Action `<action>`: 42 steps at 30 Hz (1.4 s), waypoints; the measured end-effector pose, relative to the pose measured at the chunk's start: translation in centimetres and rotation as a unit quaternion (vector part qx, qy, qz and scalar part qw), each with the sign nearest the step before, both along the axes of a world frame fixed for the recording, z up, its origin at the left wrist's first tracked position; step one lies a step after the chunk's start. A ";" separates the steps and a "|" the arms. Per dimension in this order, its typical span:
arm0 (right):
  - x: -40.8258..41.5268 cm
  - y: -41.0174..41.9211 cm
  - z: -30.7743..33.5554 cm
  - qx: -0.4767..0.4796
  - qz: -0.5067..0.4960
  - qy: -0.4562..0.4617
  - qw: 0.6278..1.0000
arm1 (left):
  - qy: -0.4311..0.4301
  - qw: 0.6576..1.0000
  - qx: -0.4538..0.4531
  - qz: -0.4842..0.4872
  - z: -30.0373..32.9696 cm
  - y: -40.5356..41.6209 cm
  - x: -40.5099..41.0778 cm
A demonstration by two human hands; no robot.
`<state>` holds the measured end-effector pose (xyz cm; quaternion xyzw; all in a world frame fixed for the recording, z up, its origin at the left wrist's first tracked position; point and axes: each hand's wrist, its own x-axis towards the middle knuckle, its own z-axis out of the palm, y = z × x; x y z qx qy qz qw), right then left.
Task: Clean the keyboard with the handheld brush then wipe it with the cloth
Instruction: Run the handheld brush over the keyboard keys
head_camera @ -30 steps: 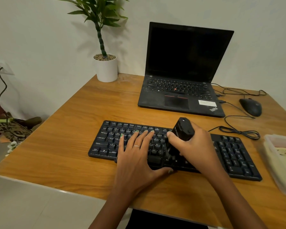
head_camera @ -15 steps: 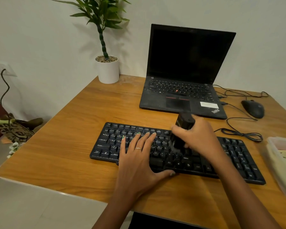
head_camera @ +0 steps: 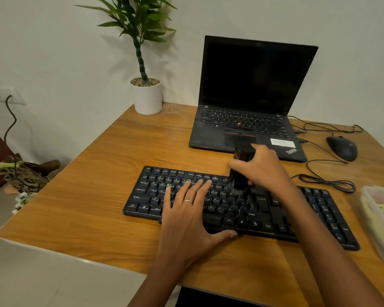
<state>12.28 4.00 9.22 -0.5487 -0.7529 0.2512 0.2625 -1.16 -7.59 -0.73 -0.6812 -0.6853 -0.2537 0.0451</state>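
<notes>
Flat across the letter keys, my left hand pins the keyboard to the table with straight fingers, while my right hand grips the handheld brush upright, bristle end down on the upper rows right of centre. I'm in the brushing step. Next I'd judge the right-hand keys need short, light strokes (the cloth, if that's it in the tub, waits).

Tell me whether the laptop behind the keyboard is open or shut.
Open. The laptop has its lid raised behind its keys and its screen is dark, so whether it is powered cannot be told.
</notes>
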 end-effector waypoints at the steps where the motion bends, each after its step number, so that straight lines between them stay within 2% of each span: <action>1: -0.2 0.2 -0.2 0.026 -0.011 0.007 1.000 | -0.001 1.000 -0.002 -0.001 0.0 0.0 0.0; 3: -0.6 0.3 -0.6 0.054 -0.009 0.012 0.998 | -0.002 1.000 -0.005 -0.001 0.0 0.0 0.0; 7: -0.8 0.8 0.1 0.002 0.021 0.009 1.000 | 0.003 1.000 0.000 0.000 -0.2 0.1 0.0; 10: -1.2 0.8 -0.6 0.041 0.012 0.032 0.999 | 0.002 1.000 0.000 -0.001 -0.2 0.1 0.0; 13: -1.2 1.0 -0.4 -0.013 0.032 0.025 0.999 | 0.005 1.000 0.003 0.001 -0.2 0.1 0.0; 17: -1.5 1.1 -0.9 0.050 0.002 0.035 0.998 | 0.000 1.000 -0.003 -0.001 -0.3 0.1 0.0; 21: -1.6 1.1 -0.4 0.001 0.033 0.006 0.999 | 0.004 1.000 0.001 0.002 -0.2 0.1 0.0; 24: -1.7 1.2 -0.5 0.055 0.017 0.004 0.998 | 0.002 1.000 -0.001 0.001 -0.2 0.0 0.0; 29: -1.2 1.4 0.7 -0.041 0.077 -0.022 0.996 | 0.008 1.000 0.002 0.002 -0.3 0.2 0.0; 33: -1.7 1.4 -0.5 0.047 0.039 -0.006 0.998 | 0.009 1.000 0.004 0.001 -0.3 0.1 0.0; 37: -1.0 1.4 0.7 -0.055 0.084 -0.010 0.995 | 0.011 1.000 0.009 0.005 -0.3 0.2 0.0; 38: -0.9 1.6 0.8 -0.044 0.076 -0.016 0.996 | 0.012 1.000 0.008 0.005 -0.3 0.2 0.0; 40: -1.2 1.5 0.0 0.039 0.032 -0.010 0.999 | 0.011 1.000 0.005 0.004 -0.3 0.2 0.0; 42: -1.5 1.0 -0.8 0.041 0.030 0.031 0.998 | 0.010 1.000 0.004 0.004 -0.3 0.1 0.0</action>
